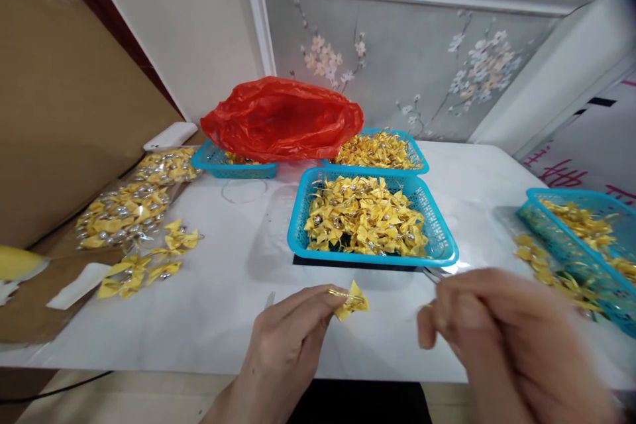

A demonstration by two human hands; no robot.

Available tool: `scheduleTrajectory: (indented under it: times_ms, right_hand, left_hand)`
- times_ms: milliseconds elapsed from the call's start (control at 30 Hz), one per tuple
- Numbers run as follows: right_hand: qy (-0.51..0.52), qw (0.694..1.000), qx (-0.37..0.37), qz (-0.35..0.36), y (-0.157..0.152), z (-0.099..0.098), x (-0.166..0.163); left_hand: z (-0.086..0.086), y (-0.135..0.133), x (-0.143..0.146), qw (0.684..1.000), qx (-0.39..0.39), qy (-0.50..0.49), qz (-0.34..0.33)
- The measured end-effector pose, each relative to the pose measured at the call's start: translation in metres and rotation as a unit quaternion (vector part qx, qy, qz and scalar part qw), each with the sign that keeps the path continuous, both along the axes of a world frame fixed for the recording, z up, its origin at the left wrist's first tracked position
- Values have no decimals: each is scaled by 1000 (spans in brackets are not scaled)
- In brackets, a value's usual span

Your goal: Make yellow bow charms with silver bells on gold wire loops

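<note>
Table point(213, 318); red bag point(283, 122) partly hiding baskets point(241, 172); bow point(360, 303) in left hand point(288, 334)

My one head-worn view faces forward and down, close above the left hand point(288, 331) and right hand point(511, 338), across the white table point(218, 324) to the far floral wall panel point(412, 53).
</note>
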State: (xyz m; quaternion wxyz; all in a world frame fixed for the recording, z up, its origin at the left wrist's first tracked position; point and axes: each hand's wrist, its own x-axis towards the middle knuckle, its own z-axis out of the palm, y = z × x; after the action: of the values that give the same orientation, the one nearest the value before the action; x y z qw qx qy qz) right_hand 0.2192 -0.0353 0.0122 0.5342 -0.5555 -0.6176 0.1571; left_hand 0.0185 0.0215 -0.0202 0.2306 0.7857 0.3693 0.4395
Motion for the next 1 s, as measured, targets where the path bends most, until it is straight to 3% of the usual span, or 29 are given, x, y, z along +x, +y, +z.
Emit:
scheduleTrajectory:
  times_ms: [133, 233, 333, 400, 600, 867, 1000]
  right_hand:
    - [-52, 990, -60, 115, 19, -1, -19]
    - [-28, 985, -91, 142, 29, -2, -22]
    - [6, 980, -133, 146, 34, -2, -21]
    - [34, 975, -161, 150, 37, -2, -21]
    - [90, 967, -191, 143, 43, -7, -21]
    - [197, 950, -188, 153, 40, -16, -22]
    - [196, 955, -173, 141, 38, -17, -26]
  left_hand:
    - [3, 0, 1, 998, -40, 11, -38]
    - [8, -4, -1, 982, -169, -46, -67]
    - [11, -7, -3, 904, -375, -170, -116]
    - [13, -7, 0, 852, -449, -234, -132]
    - [20, -5, 17, 801, -533, -263, -73]
    - [23, -6, 19, 730, -587, -335, -102]
    - [22, -4, 19, 718, -590, -352, -114]
